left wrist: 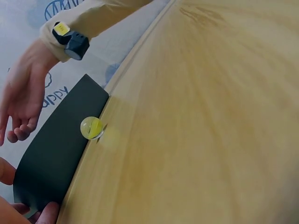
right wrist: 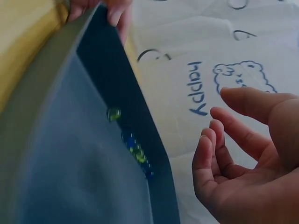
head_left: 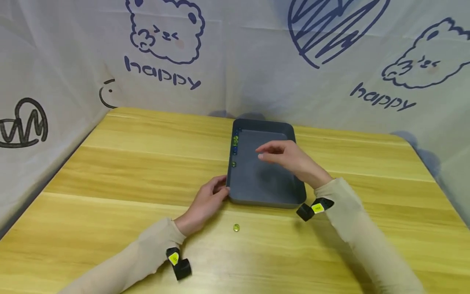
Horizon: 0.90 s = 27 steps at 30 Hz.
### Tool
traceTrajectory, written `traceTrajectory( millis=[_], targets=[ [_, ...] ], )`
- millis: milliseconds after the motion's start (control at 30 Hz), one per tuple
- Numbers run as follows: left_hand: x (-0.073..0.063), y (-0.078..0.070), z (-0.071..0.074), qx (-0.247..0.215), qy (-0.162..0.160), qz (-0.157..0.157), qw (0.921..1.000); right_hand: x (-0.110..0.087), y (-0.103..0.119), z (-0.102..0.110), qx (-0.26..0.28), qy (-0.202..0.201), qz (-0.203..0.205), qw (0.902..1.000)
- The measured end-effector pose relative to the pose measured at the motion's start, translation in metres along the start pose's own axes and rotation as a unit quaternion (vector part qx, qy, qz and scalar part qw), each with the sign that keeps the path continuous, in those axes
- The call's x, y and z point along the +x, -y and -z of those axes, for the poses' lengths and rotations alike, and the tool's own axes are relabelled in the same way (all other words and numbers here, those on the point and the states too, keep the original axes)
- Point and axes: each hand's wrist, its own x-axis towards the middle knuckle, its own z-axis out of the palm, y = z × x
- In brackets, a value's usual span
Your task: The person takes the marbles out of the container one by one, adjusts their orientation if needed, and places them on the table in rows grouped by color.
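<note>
A dark grey rectangular tray (head_left: 264, 203) lies on the wooden table. My left hand (head_left: 207, 202) grips its near left corner, fingertips (right wrist: 115, 17) at the rim. Inside, several blue and yellow-green glass marbles (right wrist: 137, 151) form a row along the left wall. One yellow-green marble (head_left: 233, 164) sits apart from that row, closer to the near end. Over the tray hovers my right hand (head_left: 288, 157), its fingers loosely bent and nothing between thumb and fingertips. Outside, a clear marble with a yellow core (head_left: 236, 227) rests on the table just in front of the tray.
The light wooden table (head_left: 128, 171) extends on both sides of the tray. Behind it hangs a white cloth (head_left: 242, 61) with dark drawings and lettering. Each wrist wears a small black camera (head_left: 181, 268) over a beige sleeve.
</note>
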Motion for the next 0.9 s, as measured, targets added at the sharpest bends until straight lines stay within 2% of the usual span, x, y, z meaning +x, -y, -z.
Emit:
traceTrajectory(
  millis=[133, 233, 400, 533, 733, 900],
  targets=[
    [0.001, 0.000, 0.002, -0.002, 0.000, -0.004, 1.0000, 0.010, 0.009, 0.003, -0.043, -0.003, 0.008, 0.9990],
    [0.002, -0.001, 0.002, -0.003, -0.001, -0.005, 1.0000, 0.019, 0.010, 0.001, -0.062, 0.012, 0.007, 0.9980],
    [0.000, 0.000, 0.001, -0.001, 0.003, 0.000, 1.0000, 0.037, 0.007, -0.006, -0.067, 0.047, -0.023, 0.9963],
    [-0.001, 0.001, 0.002, 0.000, 0.001, -0.001, 1.0000, 0.054, 0.005, -0.012, -0.079, 0.057, -0.041, 0.9944],
    [-0.001, 0.002, 0.001, 0.006, -0.005, -0.004, 1.0000, 0.075, 0.000, -0.021, -0.114, 0.061, -0.032, 0.9911],
    [-0.001, 0.003, 0.001, 0.006, -0.007, -0.007, 0.9999, 0.086, -0.003, -0.029, -0.119, 0.075, -0.028, 0.9897]
  ],
)
